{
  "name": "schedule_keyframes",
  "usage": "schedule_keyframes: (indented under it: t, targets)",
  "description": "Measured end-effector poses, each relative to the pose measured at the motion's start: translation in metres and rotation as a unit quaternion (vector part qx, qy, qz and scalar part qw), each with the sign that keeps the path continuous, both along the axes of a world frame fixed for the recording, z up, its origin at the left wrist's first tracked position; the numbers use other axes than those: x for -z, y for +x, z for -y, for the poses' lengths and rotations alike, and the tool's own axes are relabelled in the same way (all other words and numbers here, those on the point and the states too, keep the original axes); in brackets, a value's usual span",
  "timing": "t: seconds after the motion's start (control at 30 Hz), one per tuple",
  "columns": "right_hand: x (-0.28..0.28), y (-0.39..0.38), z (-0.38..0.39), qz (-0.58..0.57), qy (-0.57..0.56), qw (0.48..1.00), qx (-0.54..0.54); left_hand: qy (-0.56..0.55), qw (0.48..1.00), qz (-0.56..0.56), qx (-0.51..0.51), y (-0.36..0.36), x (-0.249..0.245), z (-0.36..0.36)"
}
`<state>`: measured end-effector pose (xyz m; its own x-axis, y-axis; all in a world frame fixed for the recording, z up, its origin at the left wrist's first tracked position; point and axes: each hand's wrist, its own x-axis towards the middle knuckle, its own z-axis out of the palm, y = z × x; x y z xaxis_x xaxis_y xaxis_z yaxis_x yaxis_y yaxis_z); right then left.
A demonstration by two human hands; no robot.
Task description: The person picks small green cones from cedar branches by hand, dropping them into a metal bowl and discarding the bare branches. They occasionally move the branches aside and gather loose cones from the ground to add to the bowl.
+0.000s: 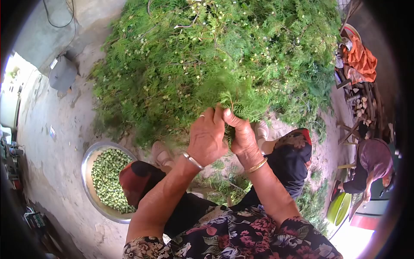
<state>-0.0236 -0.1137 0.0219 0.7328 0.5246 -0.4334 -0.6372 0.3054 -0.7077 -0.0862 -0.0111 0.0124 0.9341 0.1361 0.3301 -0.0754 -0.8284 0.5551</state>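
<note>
My left hand [208,137] and my right hand [242,139] meet in front of me, over the near edge of a large heap of green branches [215,56]. Between them is a leafy green sprig [241,101], its tip pointing away and partly blurred. The fingers of both hands are closed around its lower end. Small pale cones dot the heap. To the left of my knee, a metal basin [89,190] holds many small green cones [110,179].
Another person [374,162] sits at the right near a green basin [339,209]. Stacked firewood [362,105] and an orange cloth [360,60] are behind. A grey object [63,74] stands at the upper left. Loose sprigs lie between my feet.
</note>
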Motion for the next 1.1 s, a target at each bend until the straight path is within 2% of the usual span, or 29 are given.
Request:
schedule_keyframes:
  t: [0.03,0.13,0.17,0.23,0.27,0.3,0.37,0.43,0.5,0.53,0.57,0.63,0.7,0.77,0.8,0.97,1.03,1.07,1.1]
  targets:
    - [0.006,0.006,0.003,0.007,-0.011,1.0,0.004,-0.001,1.0,0.0,0.003,-0.002,-0.003,0.002]
    - [0.016,0.019,0.014,-0.035,-0.045,0.998,-0.001,-0.144,0.987,-0.042,0.063,-0.008,-0.002,0.005]
    - [0.017,0.021,0.017,-0.036,-0.046,0.998,-0.001,-0.145,0.986,-0.043,0.064,-0.009,-0.002,-0.003]
    - [0.019,0.023,0.021,-0.059,-0.001,0.998,0.009,-0.271,0.943,-0.014,0.193,-0.006,-0.005,-0.019]
    - [0.016,0.024,0.023,-0.074,-0.01,0.997,0.004,-0.366,0.907,0.014,0.206,-0.006,-0.008,-0.02]
    - [0.015,0.024,0.026,-0.074,-0.009,0.997,0.005,-0.366,0.907,0.013,0.206,-0.009,-0.012,-0.024]
    - [0.008,0.021,0.033,-0.021,-0.127,0.991,-0.032,-0.488,0.848,-0.127,0.163,-0.014,-0.021,-0.034]
    - [-0.004,0.008,0.028,0.032,-0.189,0.981,-0.004,-0.492,0.855,-0.098,0.132,-0.013,-0.022,-0.035]
    - [0.009,0.008,0.029,0.165,-0.118,0.979,-0.005,-0.348,0.934,0.065,0.048,-0.008,-0.018,-0.037]
    - [0.012,0.006,0.033,0.191,-0.153,0.969,-0.021,-0.254,0.954,0.16,0.021,-0.003,-0.018,-0.038]
    - [0.015,0.004,0.035,0.19,-0.153,0.97,-0.024,-0.253,0.954,0.158,0.019,-0.004,-0.02,-0.036]
    - [0.022,0.0,0.036,0.24,-0.225,0.943,-0.054,-0.202,0.968,0.147,-0.037,-0.005,-0.023,-0.031]
    - [0.019,-0.006,0.035,0.227,-0.223,0.946,-0.055,-0.227,0.954,0.187,-0.056,0.0,-0.018,-0.023]
    - [0.018,-0.012,0.033,0.283,-0.229,0.93,-0.055,-0.141,0.981,0.073,-0.113,-0.001,-0.018,-0.02]
    - [0.023,-0.013,0.034,0.315,-0.236,0.917,-0.066,-0.11,0.98,0.125,-0.107,0.004,-0.008,-0.02]
    - [0.021,-0.017,0.035,0.321,-0.257,0.909,-0.071,-0.21,0.969,0.059,-0.116,0.007,0.001,-0.024]
    - [0.019,-0.019,0.038,0.308,-0.263,0.912,-0.066,-0.394,0.915,0.012,-0.086,0.005,-0.007,-0.028]
    - [0.017,-0.018,0.04,0.282,-0.26,0.92,-0.074,-0.451,0.889,-0.021,-0.07,0.001,-0.016,-0.029]
    - [0.015,-0.017,0.042,0.256,-0.257,0.928,-0.082,-0.453,0.888,-0.023,-0.071,0.0,-0.015,-0.03]
